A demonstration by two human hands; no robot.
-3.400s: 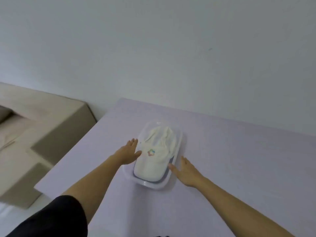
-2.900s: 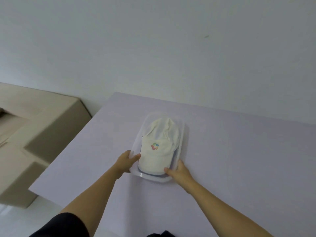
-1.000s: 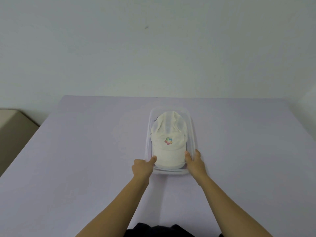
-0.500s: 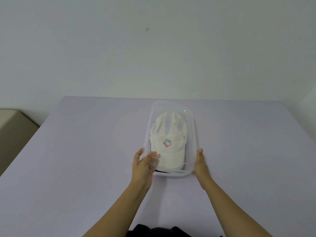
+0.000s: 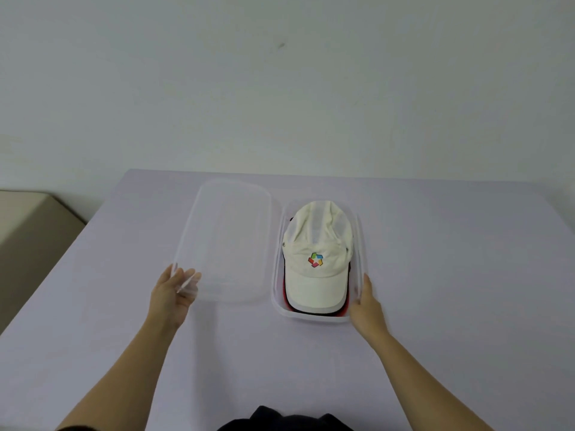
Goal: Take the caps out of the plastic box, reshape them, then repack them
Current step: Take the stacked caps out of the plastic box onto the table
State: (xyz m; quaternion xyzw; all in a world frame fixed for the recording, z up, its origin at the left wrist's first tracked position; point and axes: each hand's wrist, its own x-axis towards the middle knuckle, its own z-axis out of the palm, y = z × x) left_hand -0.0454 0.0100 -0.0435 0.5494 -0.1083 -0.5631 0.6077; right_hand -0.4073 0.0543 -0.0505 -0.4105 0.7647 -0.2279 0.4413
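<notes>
Now the lid (image 5: 228,241) is off, held by the left hand (image 5: 174,293) beside the box (image 5: 361,244); the right hand (image 5: 365,307) steadies the box, caps (image 5: 315,259) inside, on the counter (image 5: 451,275)

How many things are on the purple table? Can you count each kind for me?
Clear plastic box: 1
Clear plastic lid: 1
White cap with colourful logo: 1
Darker caps under it, edges only: number unclear
Total clearly seen: 3

Head view — down over table (image 5: 435,353)
</notes>
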